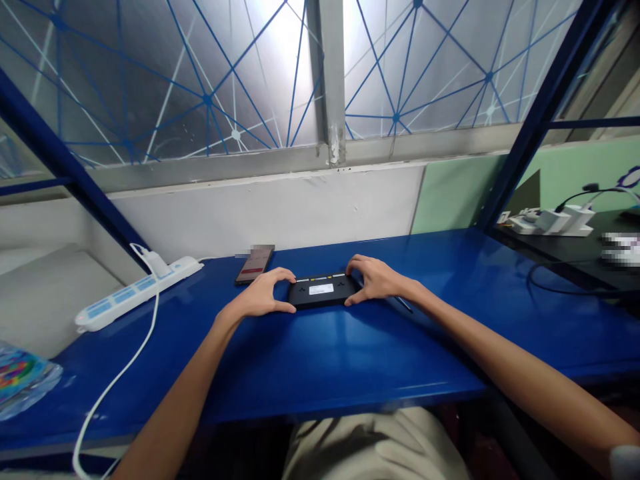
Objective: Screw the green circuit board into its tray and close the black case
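A flat black electronic box (321, 297), which looks like a small router or network switch, lies on the blue desk. A white label and two cross-shaped mounting holes show on its upward face; small white and yellow marks run along its far edge. Its left end is gripped by my left hand (263, 292), thumb at the near edge and fingers at the far edge. My right hand (373, 280) holds the right end the same way. A thin dark pen-like stick (403, 304) lies by my right wrist, partly hidden beneath it.
Behind my left hand lies a phone (256, 264) with its screen lit. A white power strip (137, 293) with a plugged-in charger and white cable (147, 340) sits at the left. The blue desk (320, 360) meets a wall at the back. More plugs (560, 219) stand far right.
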### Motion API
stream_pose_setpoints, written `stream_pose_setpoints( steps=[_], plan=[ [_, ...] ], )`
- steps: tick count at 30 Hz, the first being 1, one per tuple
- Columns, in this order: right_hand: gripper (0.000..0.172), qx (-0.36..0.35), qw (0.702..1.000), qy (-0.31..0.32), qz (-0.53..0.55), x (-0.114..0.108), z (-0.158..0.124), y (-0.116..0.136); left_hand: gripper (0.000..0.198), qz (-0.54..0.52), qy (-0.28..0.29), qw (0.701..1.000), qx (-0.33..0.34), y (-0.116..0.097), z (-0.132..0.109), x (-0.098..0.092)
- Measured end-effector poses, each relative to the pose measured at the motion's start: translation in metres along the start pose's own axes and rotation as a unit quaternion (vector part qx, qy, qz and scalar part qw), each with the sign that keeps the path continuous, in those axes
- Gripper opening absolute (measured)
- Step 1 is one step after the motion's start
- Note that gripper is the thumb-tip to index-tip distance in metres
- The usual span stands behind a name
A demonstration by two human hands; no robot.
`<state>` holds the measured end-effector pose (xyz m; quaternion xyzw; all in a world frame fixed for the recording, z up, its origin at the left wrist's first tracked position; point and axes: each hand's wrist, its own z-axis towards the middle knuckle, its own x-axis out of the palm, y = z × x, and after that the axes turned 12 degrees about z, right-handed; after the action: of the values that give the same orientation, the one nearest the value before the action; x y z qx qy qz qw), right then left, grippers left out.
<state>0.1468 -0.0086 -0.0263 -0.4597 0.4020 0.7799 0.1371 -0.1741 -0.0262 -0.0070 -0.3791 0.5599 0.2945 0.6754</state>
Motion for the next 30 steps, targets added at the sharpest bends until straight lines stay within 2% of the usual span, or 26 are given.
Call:
stream_pose_setpoints(
  steps=[30],
  plan=[
    [0.067, 0.027, 1.0, 0.002, 0.008, -0.0053, -0.0006, 0.004, 0.06, -0.009, 0.027, 0.999, -0.014, -0.0002, -0.0017, -0.0031]
  ],
)
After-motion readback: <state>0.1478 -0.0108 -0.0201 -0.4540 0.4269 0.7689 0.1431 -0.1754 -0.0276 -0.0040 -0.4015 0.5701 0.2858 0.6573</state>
